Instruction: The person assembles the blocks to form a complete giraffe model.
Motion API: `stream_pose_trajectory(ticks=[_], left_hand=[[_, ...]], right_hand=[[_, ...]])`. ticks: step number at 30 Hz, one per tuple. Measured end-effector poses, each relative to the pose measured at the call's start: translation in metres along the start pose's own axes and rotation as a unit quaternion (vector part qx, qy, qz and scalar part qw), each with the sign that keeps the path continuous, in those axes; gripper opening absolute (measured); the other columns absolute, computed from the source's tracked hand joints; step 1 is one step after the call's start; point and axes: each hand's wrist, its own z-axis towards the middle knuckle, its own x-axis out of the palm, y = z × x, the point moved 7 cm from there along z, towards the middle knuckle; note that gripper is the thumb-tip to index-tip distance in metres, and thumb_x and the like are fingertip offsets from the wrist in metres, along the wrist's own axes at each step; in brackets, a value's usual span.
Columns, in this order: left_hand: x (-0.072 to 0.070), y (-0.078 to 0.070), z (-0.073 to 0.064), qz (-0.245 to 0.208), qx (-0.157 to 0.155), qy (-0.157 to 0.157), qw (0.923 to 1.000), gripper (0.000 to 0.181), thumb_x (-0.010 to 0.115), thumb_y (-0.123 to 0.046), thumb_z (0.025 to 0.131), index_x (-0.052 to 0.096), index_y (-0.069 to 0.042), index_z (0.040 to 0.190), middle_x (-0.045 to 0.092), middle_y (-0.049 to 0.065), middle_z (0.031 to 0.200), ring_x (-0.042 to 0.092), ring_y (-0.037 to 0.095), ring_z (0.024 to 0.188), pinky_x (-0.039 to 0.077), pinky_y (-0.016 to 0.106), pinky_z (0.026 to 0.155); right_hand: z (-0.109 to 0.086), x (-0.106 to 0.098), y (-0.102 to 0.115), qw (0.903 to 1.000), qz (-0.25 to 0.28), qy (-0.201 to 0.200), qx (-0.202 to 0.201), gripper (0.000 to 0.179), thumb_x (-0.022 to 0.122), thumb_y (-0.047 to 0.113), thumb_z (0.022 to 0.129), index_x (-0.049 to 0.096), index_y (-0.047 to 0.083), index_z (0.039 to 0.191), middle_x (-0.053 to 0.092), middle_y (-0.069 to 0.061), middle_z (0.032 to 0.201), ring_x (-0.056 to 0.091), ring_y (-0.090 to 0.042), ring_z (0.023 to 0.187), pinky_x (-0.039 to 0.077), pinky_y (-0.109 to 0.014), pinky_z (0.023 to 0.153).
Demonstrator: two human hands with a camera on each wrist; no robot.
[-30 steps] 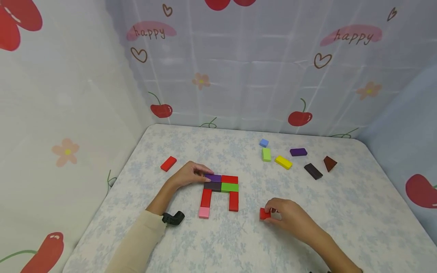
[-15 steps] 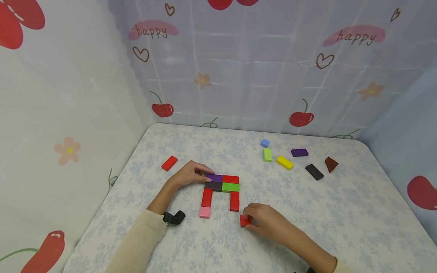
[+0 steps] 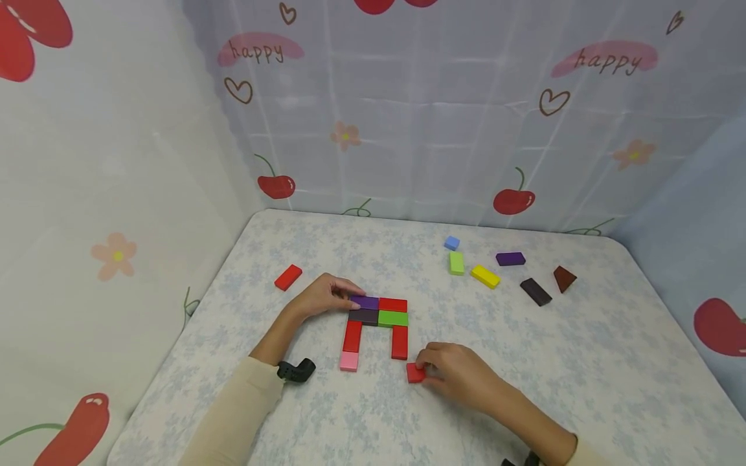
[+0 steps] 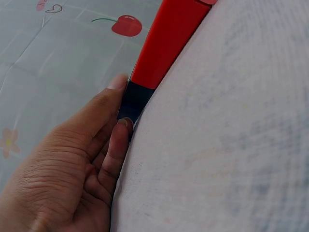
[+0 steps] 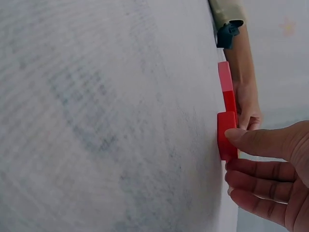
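The right hand (image 3: 460, 377), nearest, pinches a red block (image 3: 414, 373) between thumb and fingers, on the near side of the green block (image 3: 393, 318) and slightly right of it. A pink block (image 3: 349, 362) also lies nearer than the green block, to its left, touching the end of the left red leg (image 3: 352, 337). The right red leg (image 3: 399, 342) meets the green block's near edge, and a charcoal block (image 3: 365, 317) butts against its left end. Along its far edge lies a red top block (image 3: 393, 304), and beyond it to the left a purple block (image 3: 368, 302) — the left hand (image 3: 323, 296) grips that one's left end with thumb and finger. Farther off, right of the green block, lie a black block (image 3: 535, 292), brown wedge (image 3: 564, 279), yellow block (image 3: 486, 277), lime block (image 3: 456, 264), second purple block (image 3: 510, 259) and blue block (image 3: 451, 243) — with a lone red block (image 3: 288, 277) to its left
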Motion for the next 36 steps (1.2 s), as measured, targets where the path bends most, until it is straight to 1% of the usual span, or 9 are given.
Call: stream_pose_trajectory(ticks=[2,6,11,15,20,23,29,33,36], left_hand=[[-0.001,0.0,0.0,-0.001,-0.001,-0.002,1.0,0.029,0.085,-0.014,0.084,0.081,-0.017,0.112,0.074,0.001,0.099,0.055,0.014,0.073,0.046,0.025,0.065],[0.0,-0.001,0.0,-0.005,-0.004,-0.001,1.0,0.029,0.085,-0.014,0.084,0.08,-0.016,0.113,0.074,0.002,0.099,0.054,0.014,0.072,0.046,0.025,0.064],[-0.001,0.001,-0.001,-0.003,-0.009,-0.003,1.0,0.029,0.085,-0.014,0.084,0.081,-0.017,0.112,0.074,0.002,0.099,0.054,0.014,0.072,0.045,0.025,0.064],[-0.001,0.001,-0.001,-0.001,-0.008,-0.005,1.0,0.028,0.085,-0.014,0.084,0.081,-0.016,0.112,0.074,0.002,0.1,0.054,0.015,0.072,0.046,0.026,0.064],[-0.001,-0.001,0.0,0.0,-0.006,-0.004,1.0,0.028,0.085,-0.013,0.084,0.08,-0.016,0.112,0.074,0.001,0.102,0.056,0.014,0.073,0.047,0.026,0.065],[-0.001,-0.001,0.001,0.004,-0.005,-0.003,1.0,0.028,0.084,-0.013,0.085,0.08,-0.015,0.113,0.075,0.001,0.103,0.056,0.014,0.074,0.047,0.026,0.065],[-0.002,0.0,0.001,0.01,-0.007,-0.008,0.9999,0.028,0.084,-0.013,0.085,0.08,-0.014,0.112,0.075,0.001,0.104,0.057,0.014,0.074,0.047,0.026,0.065],[-0.001,-0.001,0.001,0.006,-0.008,-0.01,0.9999,0.029,0.084,-0.012,0.084,0.08,-0.011,0.113,0.074,0.003,0.105,0.057,0.015,0.075,0.047,0.026,0.065],[-0.001,0.0,0.0,0.005,-0.01,-0.011,0.9999,0.029,0.084,-0.012,0.084,0.08,-0.012,0.113,0.074,0.003,0.105,0.056,0.015,0.075,0.047,0.025,0.065]], right_hand=[[0.002,0.001,0.001,1.0,0.006,0.005,-0.006,0.021,0.086,0.012,0.082,0.074,0.013,0.098,0.07,0.007,0.095,0.062,-0.004,0.083,0.055,-0.026,0.075],[0.006,0.006,0.004,0.9997,0.011,0.012,-0.015,0.02,0.085,0.012,0.083,0.073,0.012,0.099,0.071,0.008,0.095,0.061,-0.003,0.084,0.055,-0.027,0.077],[0.011,0.011,0.011,0.9998,0.007,-0.004,-0.02,0.019,0.085,0.013,0.083,0.073,0.013,0.098,0.07,0.007,0.092,0.059,-0.003,0.08,0.055,-0.026,0.075],[0.015,0.013,0.014,0.9998,0.005,-0.019,-0.008,0.019,0.085,0.014,0.084,0.073,0.013,0.098,0.071,0.006,0.09,0.055,-0.001,0.074,0.053,-0.024,0.071],[0.018,0.013,0.015,0.9994,0.018,-0.026,0.012,0.019,0.085,0.013,0.083,0.073,0.011,0.097,0.071,0.004,0.088,0.052,-0.001,0.07,0.051,-0.022,0.066],[0.019,0.013,0.016,0.9992,0.02,-0.029,0.02,0.019,0.085,0.012,0.083,0.074,0.011,0.097,0.071,0.004,0.087,0.052,-0.002,0.07,0.05,-0.022,0.064],[0.02,0.012,0.017,0.9988,0.018,-0.041,0.023,0.02,0.086,0.013,0.082,0.074,0.011,0.098,0.069,0.005,0.086,0.051,-0.002,0.07,0.049,-0.022,0.064],[0.02,0.012,0.017,0.9984,0.015,-0.05,0.02,0.02,0.086,0.013,0.082,0.073,0.011,0.097,0.069,0.006,0.085,0.051,-0.002,0.069,0.049,-0.021,0.063],[0.02,0.013,0.017,0.9983,0.014,-0.054,0.021,0.019,0.086,0.013,0.082,0.073,0.011,0.096,0.07,0.005,0.085,0.051,-0.002,0.069,0.049,-0.021,0.063]])
